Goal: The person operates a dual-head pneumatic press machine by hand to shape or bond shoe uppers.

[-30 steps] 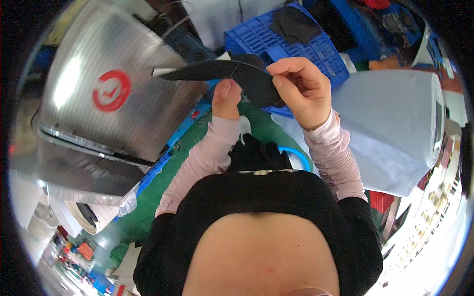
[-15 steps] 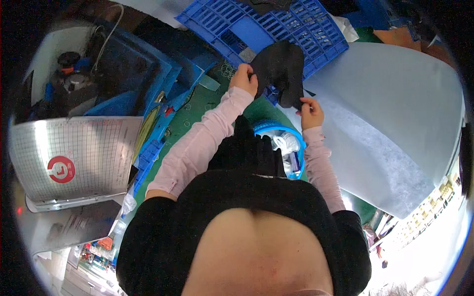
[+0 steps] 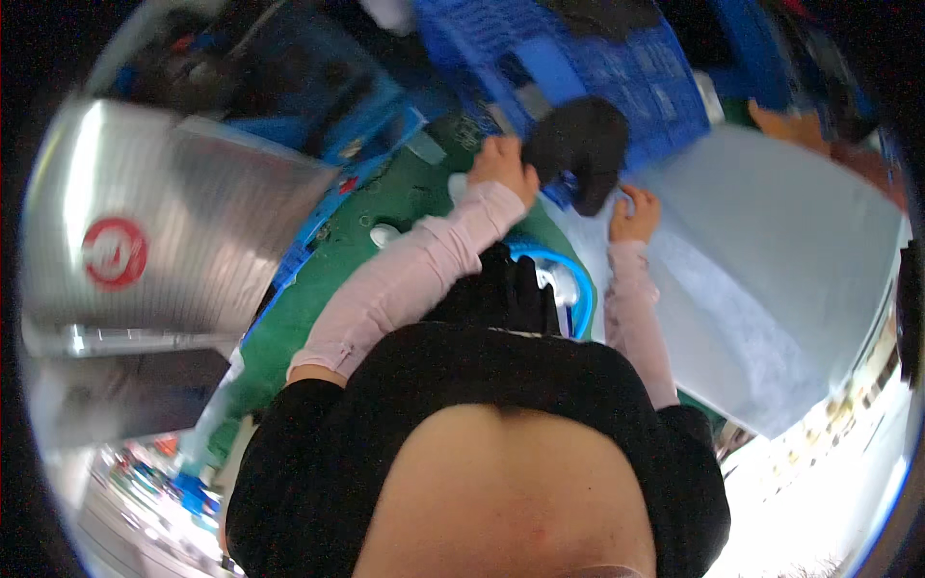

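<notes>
A black, limp-looking curved piece, with a notch at its lower side, hangs in front of me over the near edge of a blue crate. My left hand is closed at its left edge, with part of the piece apparently between thumb and fingers. Beside its lower right end is my right hand, fingers loosely bent and apart, with a small gap to the piece. Motion blurs the picture, so the piece's exact kind cannot be made out.
The blue slatted crate holds another dark piece. A pale grey sheet-like surface spreads to the right. Below my hands stands a blue-rimmed bin. At left are a metal panel with a red round mark and a green floor.
The view has shifted, and the black piece now appears lower and further right. My right hand has come off its lower right corner; my left stays at its left edge.
</notes>
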### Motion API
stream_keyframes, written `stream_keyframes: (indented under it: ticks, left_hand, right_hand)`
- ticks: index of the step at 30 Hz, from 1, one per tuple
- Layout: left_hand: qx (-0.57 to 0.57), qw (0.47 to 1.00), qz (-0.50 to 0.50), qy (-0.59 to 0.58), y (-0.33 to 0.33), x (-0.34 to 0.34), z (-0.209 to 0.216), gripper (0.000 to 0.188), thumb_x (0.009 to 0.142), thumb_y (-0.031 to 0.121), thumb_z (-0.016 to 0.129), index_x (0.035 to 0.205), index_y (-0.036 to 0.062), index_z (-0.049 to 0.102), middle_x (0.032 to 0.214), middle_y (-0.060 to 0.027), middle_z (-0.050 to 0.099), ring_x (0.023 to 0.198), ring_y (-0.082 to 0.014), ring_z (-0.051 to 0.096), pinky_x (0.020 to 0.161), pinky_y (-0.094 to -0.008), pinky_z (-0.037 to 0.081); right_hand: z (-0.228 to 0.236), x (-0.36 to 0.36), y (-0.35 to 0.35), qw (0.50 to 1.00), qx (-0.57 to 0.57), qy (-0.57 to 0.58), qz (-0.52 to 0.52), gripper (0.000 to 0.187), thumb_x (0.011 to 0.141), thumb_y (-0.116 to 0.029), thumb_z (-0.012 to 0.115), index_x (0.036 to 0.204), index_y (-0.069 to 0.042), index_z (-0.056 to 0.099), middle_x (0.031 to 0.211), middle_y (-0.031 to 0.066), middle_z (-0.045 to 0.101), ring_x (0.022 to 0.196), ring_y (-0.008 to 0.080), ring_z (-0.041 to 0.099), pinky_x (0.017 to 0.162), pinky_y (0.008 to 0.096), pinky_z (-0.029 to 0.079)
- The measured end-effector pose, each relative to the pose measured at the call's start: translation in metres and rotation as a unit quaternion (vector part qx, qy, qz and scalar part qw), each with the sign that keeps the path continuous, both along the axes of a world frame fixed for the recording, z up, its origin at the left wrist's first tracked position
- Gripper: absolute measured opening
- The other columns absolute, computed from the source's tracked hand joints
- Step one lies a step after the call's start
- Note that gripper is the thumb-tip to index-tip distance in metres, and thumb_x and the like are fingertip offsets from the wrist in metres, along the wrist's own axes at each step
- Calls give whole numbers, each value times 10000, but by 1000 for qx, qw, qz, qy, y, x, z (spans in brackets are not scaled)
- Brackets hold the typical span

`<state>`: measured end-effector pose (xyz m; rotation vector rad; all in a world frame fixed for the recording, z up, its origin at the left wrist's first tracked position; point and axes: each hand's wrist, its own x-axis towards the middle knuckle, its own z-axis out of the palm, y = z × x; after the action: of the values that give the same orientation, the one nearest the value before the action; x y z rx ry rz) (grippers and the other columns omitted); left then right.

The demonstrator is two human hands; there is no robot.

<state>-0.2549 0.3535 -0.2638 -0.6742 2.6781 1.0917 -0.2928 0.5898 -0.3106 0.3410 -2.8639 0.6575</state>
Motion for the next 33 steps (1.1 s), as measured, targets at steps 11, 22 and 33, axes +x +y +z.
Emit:
stream_keyframes:
  ticks: [11, 22, 33]
  left_hand:
    - [356, 933, -1, 51, -108, 297, 26, 350, 905, 285, 478, 1134, 28, 541, 1088, -155, 592, 992, -272, 573, 860, -346, 450]
    - [-574, 626, 520, 94, -457, 550, 140, 331, 782, 223, 615, 1063, 46, 599, 1027, -175, 621, 995, -336, 576, 881, -431, 444]
    - [-217, 792, 558, -120, -555, 629, 140, 349, 663, 282, 669, 954, 90, 657, 884, -145, 662, 800, -264, 638, 755, -339, 498]
  right_hand:
    - [28, -44, -61, 968, 76, -213, 110, 233, 822, -119, 538, 1005, 19, 577, 973, 196, 614, 892, 318, 589, 816, 396, 447]
    - [47, -16, -194, 951, 72, 8, 300, 247, 800, -161, 561, 1003, -26, 603, 899, 179, 616, 878, 328, 580, 778, 385, 466]
    - [32, 7, -134, 983, 75, -45, 161, 257, 799, -85, 542, 1044, -36, 604, 997, 158, 608, 874, 294, 600, 751, 357, 476]
